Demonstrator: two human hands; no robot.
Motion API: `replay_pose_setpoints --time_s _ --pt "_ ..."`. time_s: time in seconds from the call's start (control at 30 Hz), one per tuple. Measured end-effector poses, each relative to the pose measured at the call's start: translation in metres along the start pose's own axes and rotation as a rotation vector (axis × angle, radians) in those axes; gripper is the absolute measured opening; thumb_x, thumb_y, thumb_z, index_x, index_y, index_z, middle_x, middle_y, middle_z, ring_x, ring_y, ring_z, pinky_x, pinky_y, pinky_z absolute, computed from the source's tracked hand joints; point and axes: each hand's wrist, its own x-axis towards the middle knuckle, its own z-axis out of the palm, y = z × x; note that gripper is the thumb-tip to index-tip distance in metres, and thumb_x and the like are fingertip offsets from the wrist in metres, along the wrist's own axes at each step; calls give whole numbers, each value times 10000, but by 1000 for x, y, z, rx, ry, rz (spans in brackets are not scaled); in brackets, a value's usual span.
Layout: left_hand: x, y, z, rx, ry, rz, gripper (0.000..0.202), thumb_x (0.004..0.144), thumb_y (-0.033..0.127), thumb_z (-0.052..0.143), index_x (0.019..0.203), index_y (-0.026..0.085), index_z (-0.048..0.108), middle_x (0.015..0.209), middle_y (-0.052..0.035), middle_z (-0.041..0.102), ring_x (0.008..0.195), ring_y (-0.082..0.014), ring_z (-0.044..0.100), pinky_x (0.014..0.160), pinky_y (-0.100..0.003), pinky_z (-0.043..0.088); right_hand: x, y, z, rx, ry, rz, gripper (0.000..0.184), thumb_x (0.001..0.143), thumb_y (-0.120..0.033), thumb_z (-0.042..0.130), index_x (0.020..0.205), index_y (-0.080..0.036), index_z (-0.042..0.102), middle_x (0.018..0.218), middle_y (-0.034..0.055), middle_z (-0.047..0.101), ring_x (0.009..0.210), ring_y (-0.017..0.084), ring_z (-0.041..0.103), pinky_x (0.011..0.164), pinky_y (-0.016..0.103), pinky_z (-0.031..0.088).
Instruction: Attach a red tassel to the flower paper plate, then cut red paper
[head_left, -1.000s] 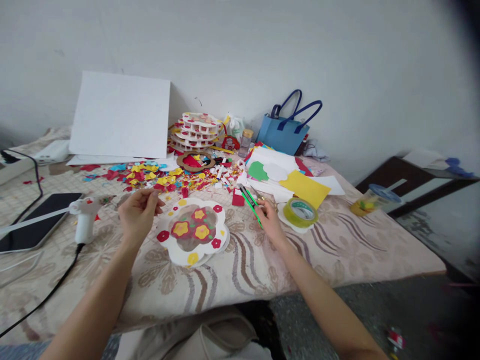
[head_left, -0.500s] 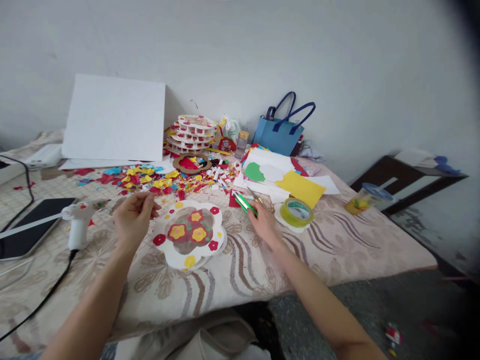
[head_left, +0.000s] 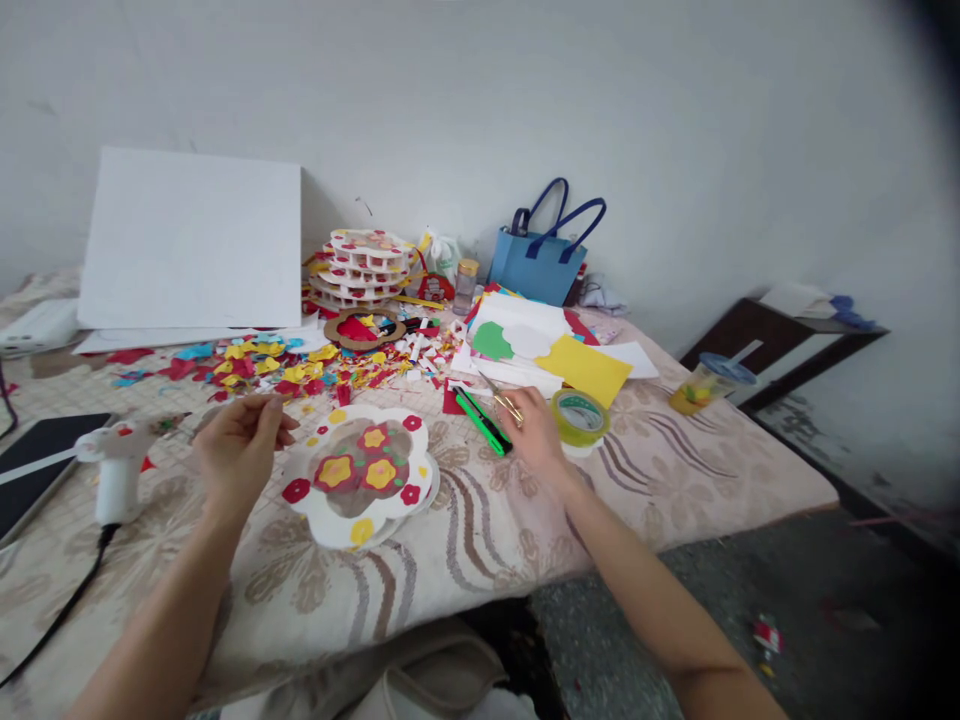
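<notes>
Eight items, largest first: patterned cloth (head_left: 465, 540) covering the surface; white board (head_left: 191, 240) leaning on the wall; blue bag (head_left: 544, 265) at the back; flower-shaped cutout (head_left: 360, 478), flat between your hands; corded glue gun (head_left: 116, 470) to its left; tape roll (head_left: 579, 417); green cutter (head_left: 480, 422); scissors (head_left: 501, 398). Your left hand (head_left: 236, 450) hovers beside the cutout, fingertips curled to the thumb; contents cannot be told. Your right hand (head_left: 536, 432) rests at the scissors' handles, grip not discernible, with the cutter just beside it. Risk: a careless grab there could meet a blade.
</notes>
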Motion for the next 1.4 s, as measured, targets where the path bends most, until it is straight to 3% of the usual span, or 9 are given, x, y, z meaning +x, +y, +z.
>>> replay_pose_setpoints --time_s 0.23,0.37,0.57,0.77,1.0,1.03,1.13,1.2,1.4 --pt "0 -3 0 12 2 82 240 798 331 597 881 114 657 645 -4 638 438 -72 522 424 -187 431 59 106 -90 -196 -61 369 237 896 -304 484 902 -168 678 837 88 727 756 227 687 727 327 496" --pt "-4 -1 1 27 -29 99 332 908 374 479 922 99 664 668 -32 647 447 -84 537 426 -201 437 80 156 -114 -235 -164 511 217 864 -273 544 746 -151 679 672 62 715 585 182 682 621 270 491" --pt "-5 -5 3 68 -31 118 312 923 350 480 985 99 654 680 -25 644 443 -80 531 427 -200 441 102 195 -101 -339 -220 597 226 883 -285 551 841 -135 715 756 84 735 745 217 702 678 284 509" --pt "-7 -6 3 107 -34 162 367 943 406 462 987 99 658 668 -27 640 448 -86 547 423 -207 450 137 222 -78 -426 -299 595 313 931 -342 575 1190 -165 592 1207 90 609 1025 221 621 861 422 535" --pt "-8 -8 4 144 -15 182 498 924 549 462 977 97 664 640 -28 634 433 -80 541 414 -205 453 171 257 -63 -518 -339 617 357 925 -337 588 1231 -155 564 1233 106 590 1039 226 615 865 434 535" --pt "-7 -9 3 153 -10 177 505 921 558 463 974 98 666 639 -28 634 434 -80 542 412 -203 452 175 262 -61 -523 -342 622 336 921 -336 591 1201 -149 580 1218 106 597 1037 225 614 870 433 528" --pt "-7 -12 0 176 -4 161 503 922 560 462 972 104 670 636 -27 636 438 -78 544 415 -199 454 185 276 -54 -496 -320 608 83 822 -160 616 768 -111 655 1014 249 646 1026 333 591 838 461 441" --pt "-6 -14 -2 183 -3 159 489 930 547 458 967 107 669 632 -25 638 439 -79 546 415 -198 452 190 285 -49 -467 -288 603 168 756 -128 603 600 -182 575 905 227 653 990 360 592 816 483 417" --pt "-6 -16 -6 192 57 179 434 932 508 479 941 122 675 625 -15 635 426 -76 540 402 -192 451 197 307 -40 -336 -131 510 151 616 -207 595 516 -230 484 830 256 615 987 479 570 769 615 393"
